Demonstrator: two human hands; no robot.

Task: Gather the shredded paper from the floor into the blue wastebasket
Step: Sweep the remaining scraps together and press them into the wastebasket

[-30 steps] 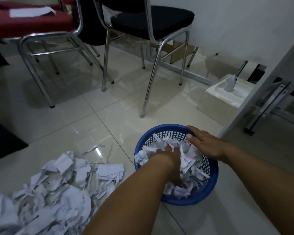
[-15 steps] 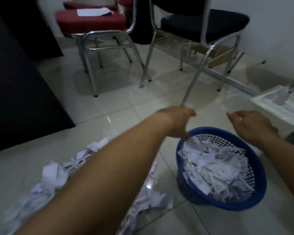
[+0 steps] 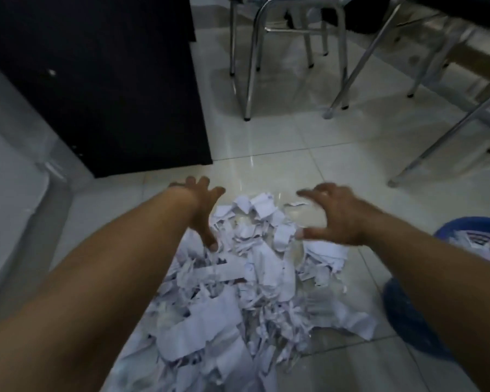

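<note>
Tiled floor (image 3: pixel 294 142); left hand (image 3: pixel 203 210), right hand (image 3: pixel 337 219) spread empty, flanking shredded paper (image 3: pixel 238 292). Rake inward, squeeze, lift into blue wastebasket (image 3: pixel 408 329).

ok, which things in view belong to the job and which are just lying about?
Job: shredded paper pile, blue wastebasket, left hand, right hand, both spread open above the pile.
Lying about: chrome-legged chairs, black cabinet.

No words, numbers or signs can be read anywhere. A few small dark marks are seen on the torn white paper scraps (image 3: pixel 238 278) in the lower middle of the frame, but they are too blurred to be read.
</note>
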